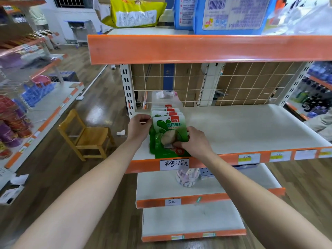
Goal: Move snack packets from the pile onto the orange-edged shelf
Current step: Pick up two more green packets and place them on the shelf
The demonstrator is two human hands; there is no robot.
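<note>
The person is showing only two arms, both appearing bare from the near edge of the view right out to the fingertips. The left forearm (89, 186) is coming in from the near left and the right forearm (251, 194) from the near right. Each is looking broad close to the camera and narrowing toward the wrist, the wide lens stretching them. The left hand (139, 127) and the right hand (195, 142) are showing bare as well, with knuckles and tendons standing out faintly.

I see a small wooden chair (86, 135) on the floor at left, with a yellow bag (134, 13) and blue packs (231, 13) up top.
</note>
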